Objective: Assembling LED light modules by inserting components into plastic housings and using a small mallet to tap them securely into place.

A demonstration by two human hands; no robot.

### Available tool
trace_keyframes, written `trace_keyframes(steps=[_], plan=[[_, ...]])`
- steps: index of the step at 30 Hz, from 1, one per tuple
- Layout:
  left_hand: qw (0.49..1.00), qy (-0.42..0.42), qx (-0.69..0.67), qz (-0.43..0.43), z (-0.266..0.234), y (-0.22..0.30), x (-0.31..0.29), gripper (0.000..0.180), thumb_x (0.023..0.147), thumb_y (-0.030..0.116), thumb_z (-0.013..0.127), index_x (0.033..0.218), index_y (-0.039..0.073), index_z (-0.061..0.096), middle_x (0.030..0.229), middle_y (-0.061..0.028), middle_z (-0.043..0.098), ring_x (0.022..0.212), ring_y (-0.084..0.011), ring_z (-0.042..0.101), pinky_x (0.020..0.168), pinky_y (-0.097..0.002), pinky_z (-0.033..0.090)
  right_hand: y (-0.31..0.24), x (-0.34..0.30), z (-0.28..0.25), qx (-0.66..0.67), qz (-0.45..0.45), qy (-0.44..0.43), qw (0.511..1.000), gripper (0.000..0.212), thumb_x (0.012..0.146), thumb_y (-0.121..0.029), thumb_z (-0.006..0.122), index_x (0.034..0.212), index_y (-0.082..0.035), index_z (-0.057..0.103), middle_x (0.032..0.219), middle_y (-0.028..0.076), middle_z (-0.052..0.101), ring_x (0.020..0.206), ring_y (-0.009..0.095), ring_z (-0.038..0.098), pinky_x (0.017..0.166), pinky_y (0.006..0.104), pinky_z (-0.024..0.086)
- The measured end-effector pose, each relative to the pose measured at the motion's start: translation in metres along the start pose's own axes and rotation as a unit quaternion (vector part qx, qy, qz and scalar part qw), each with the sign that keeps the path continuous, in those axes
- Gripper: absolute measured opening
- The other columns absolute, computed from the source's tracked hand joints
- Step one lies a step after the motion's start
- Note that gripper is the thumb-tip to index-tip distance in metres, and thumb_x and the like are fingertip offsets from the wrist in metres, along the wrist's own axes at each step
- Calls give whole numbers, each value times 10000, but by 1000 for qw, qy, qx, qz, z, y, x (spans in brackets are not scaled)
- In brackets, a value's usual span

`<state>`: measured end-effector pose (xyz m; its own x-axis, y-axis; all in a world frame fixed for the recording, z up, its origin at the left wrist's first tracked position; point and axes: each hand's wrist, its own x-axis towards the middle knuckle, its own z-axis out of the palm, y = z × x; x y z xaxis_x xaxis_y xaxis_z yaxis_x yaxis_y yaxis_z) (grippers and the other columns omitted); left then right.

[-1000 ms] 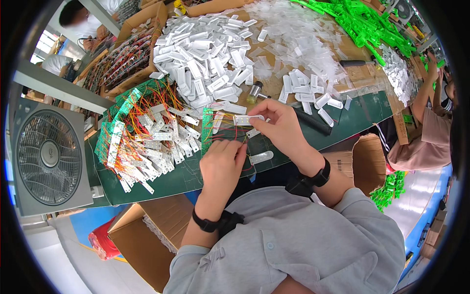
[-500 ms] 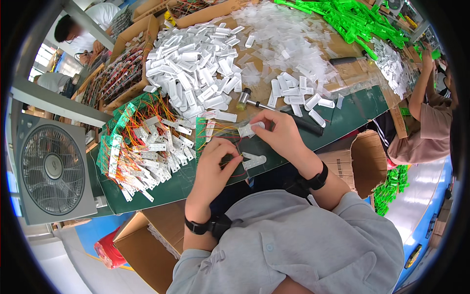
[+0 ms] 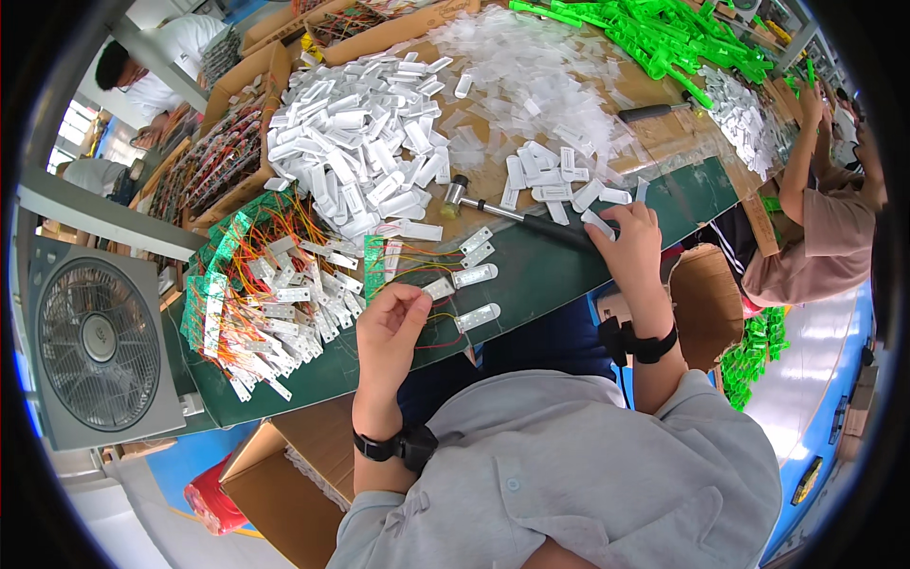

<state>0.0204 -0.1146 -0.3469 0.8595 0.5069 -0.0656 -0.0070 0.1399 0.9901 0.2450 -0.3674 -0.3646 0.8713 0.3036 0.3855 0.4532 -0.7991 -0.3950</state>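
Assembly of small wired pieces seems to be the step in hand: the bare left hand (image 3: 387,327) is curled, thumb and finger closed on a small, flat white strip (image 3: 438,288), while the bare right hand (image 3: 633,248), well apart from it near the table edge, pinches an oblong white plastic cap (image 3: 596,224). The next move, as I judge it, calls for bringing cap and strip together with a light touch — thin red and yellow wires (image 3: 427,254) run from the narrow green circuit board (image 3: 373,266) toward the strips, and a tug could strain them. Just beside the left hand, two smooth, round-ended white casings (image 3: 475,276) lie on the dark green tabletop (image 3: 545,275), near two short white strips pierced with holes (image 3: 476,240). A hammer with a metal shaft and black handle (image 3: 498,211) rests beyond. Farther back, hard, opaque white caps (image 3: 360,142) form a heap next to a filmy scatter of translucent plastic slips (image 3: 540,85) — thin, flat and loosely layered.
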Motion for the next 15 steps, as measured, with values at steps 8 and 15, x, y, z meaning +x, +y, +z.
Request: trace_keyframes(steps=[8,15], plan=[[997,2,48,53,5,-2,1,74,957,22,713,934,-5,648,850,23,617,770,-40,545,708,-204,450,12,10,4,40,-29,-14,999,122,728,-105,824,797,-101,724,944,69,656,984,294,597,840,437,469],[997,16,54,59,5,-1,-3,82,948,21,720,915,-5,649,844,19,612,741,-31,519,675,-199,428,8,16,0,158,-28,4,987,98,856,-77,751,932,-52,694,894,99,677,900,257,665,767,382,502]])
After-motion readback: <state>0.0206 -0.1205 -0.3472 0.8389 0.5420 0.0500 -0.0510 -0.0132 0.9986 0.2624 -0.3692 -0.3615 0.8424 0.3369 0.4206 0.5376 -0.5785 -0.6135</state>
